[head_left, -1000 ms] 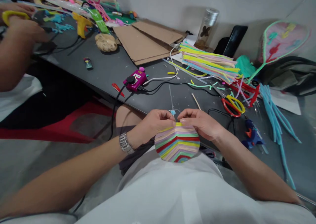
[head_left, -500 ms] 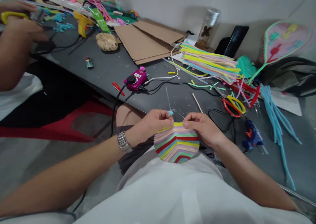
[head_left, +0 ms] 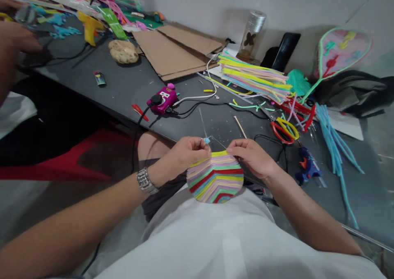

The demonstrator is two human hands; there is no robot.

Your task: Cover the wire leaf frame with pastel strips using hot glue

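Note:
A rounded, fan-like piece of striped pipe cleaners rests against my shirt, with yellow, pink, lilac, green, red and blue bands. My left hand is closed in a pinch at its upper left edge, and a small light blue bit pokes out above those fingertips. At the upper right edge, the thumb and fingers of my right hand are pinched together on the yellow top strip. Fine clear strands run above the piece between the hands. What lies under the fingertips is hidden.
On the grey table are a purple power socket, red-and-yellow-handled scissors, a blue glue gun and a bundle of pipe cleaners. Cardboard lies behind. A co-worker's hand is at the far left.
The whole view has slid a little to the left. Both my hands keep their pinch on the striped piece. The co-worker's hands have moved further toward the left edge.

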